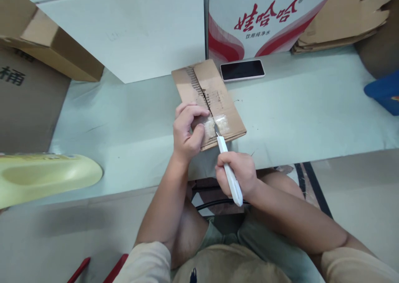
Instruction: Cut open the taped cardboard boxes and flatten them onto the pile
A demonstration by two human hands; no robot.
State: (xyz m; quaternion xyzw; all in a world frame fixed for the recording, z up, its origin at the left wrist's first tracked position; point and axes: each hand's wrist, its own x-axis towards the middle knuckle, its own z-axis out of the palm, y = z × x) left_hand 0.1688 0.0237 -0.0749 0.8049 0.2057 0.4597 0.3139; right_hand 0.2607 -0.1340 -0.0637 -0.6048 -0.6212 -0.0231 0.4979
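A flattened cardboard box [218, 96] lies on the pale green tabletop, with a dark slit along its middle and clear tape near its front edge. My left hand [186, 129], its fingers curled, holds the box down at its left front side. In my closed right hand [241, 173] is a white utility knife [230, 173]. Its blade tip touches the taped part of the box, at the near end of the slit. The underside of the box is hidden.
A phone [242, 70] lies behind the box. White cartons [162, 25] stand along the back, one with red lettering. Folded cardboard [343, 17] is at the back right, a blue object [385, 92] at the right edge. A yellow object [50, 177] sits at the front left.
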